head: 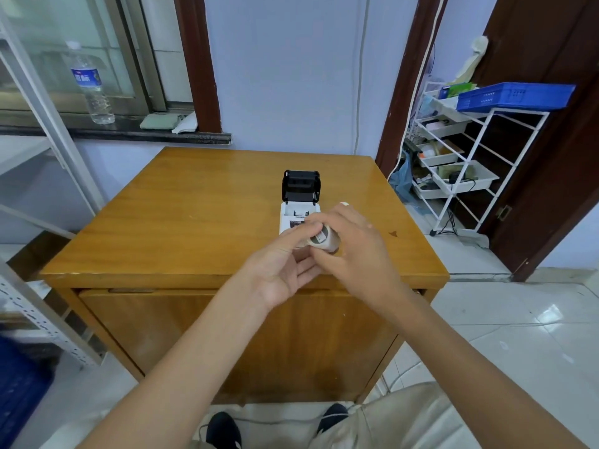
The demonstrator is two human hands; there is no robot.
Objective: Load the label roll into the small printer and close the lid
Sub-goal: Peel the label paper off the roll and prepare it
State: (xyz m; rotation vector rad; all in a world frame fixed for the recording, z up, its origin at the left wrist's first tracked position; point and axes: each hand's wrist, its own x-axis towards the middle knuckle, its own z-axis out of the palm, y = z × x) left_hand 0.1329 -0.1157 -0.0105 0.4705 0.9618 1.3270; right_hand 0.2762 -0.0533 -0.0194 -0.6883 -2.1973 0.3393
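Observation:
A small white printer (293, 212) stands on the wooden table (201, 215), its black lid (301, 186) tipped up and open toward the far side. The roll bay behind the front panel looks empty. Just in front of the printer, above the table's near part, both hands hold a white label roll (325, 239). My right hand (353, 251) wraps the roll from the right. My left hand (285, 264) touches its left end with the fingertips, palm turned up. The hands hide the printer's front edge.
A water bottle (90, 82) stands on the window sill at the back left. A white wire rack (470, 163) with a blue basket (515, 95) on top stands to the right of the table. Metal shelving is at the left.

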